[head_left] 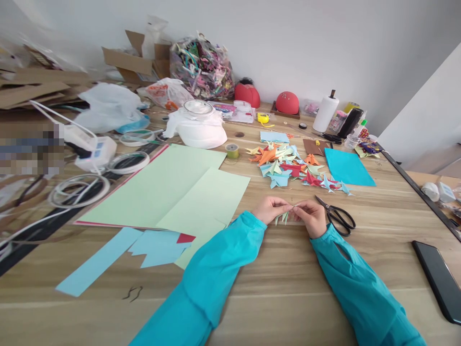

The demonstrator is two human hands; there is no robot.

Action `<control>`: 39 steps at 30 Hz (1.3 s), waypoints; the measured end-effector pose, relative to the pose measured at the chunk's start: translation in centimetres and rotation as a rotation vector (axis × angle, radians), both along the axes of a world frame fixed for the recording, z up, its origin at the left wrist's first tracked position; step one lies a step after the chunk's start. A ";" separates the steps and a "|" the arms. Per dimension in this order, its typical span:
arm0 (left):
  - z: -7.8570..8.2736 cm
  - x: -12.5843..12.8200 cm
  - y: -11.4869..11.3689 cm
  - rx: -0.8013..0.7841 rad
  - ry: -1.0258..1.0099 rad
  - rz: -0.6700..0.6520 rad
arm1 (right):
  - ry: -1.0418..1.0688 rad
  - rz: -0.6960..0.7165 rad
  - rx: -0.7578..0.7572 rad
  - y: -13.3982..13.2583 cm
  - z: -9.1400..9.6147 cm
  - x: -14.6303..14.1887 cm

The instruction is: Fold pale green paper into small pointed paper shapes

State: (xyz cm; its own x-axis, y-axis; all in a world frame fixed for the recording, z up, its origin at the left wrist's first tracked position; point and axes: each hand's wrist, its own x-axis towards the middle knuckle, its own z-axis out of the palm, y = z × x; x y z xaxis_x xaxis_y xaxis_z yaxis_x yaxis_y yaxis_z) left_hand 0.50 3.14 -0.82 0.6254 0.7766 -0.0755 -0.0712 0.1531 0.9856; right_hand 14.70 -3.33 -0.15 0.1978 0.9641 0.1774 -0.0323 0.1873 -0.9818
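Both hands meet above the wooden table, pinching a small pale green folded paper piece (pixel 284 218) whose pointed ends hang below the fingers. My left hand (pixel 271 209) grips it from the left, thumb and forefinger pressed together. From the other side my right hand (pixel 310 216) pinches it too. Its exact shape is partly covered by the fingers. Black-handled scissors (pixel 340 217) lie just right of my right hand. Beyond the hands is a heap of folded paper cranes (pixel 288 166) in orange, red, blue and green.
Large pale green sheets (pixel 173 182) lie to the left, with blue paper strips (pixel 99 262) in front. A turquoise sheet (pixel 349 166) is at the right, a black phone (pixel 439 278) near the right edge. A spool (pixel 232 151), white bag (pixel 201 129) and coiled cables (pixel 79 190) stand farther off.
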 end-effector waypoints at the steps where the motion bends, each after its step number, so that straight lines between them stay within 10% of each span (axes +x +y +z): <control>1: 0.0 0.0 0.0 -0.016 -0.006 0.002 | 0.003 0.006 -0.001 0.0 0.0 0.0; 26: 0.5 0.0 -0.2 0.065 0.084 0.082 | -0.119 0.078 -0.025 -0.1 0.3 0.2; 39: 1.0 -0.4 -0.4 1.101 0.323 0.148 | -0.283 -0.057 0.118 0.2 -0.8 0.1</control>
State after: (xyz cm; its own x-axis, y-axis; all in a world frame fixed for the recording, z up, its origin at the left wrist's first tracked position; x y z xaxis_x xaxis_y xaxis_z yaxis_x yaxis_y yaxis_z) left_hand 0.06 2.70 0.14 0.5976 0.5854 0.5479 0.2627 -0.7885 0.5561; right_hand 14.81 -3.10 -0.94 0.1780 0.9224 0.3429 0.2528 0.2939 -0.9218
